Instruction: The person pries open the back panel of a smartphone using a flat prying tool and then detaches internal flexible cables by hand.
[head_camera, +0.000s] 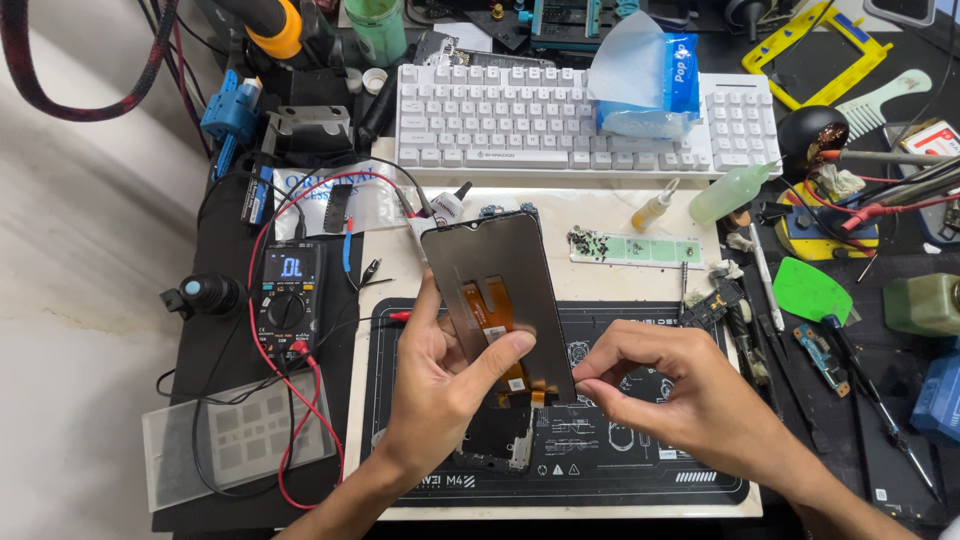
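Both hands on phone screen panel (497, 300): left hand (440, 390) gripping it, right hand (680, 385) pinching its lower edge.

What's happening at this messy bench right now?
A person is holding a phone display panel up over a dark work mat, its back side with an orange flex cable toward the camera. The left hand grips the panel along its edges, and the right hand pinches at its lower right edge. Another phone part lies on the mat under the hands. A multimeter sits to the left, a white keyboard behind, and small tools to the right.
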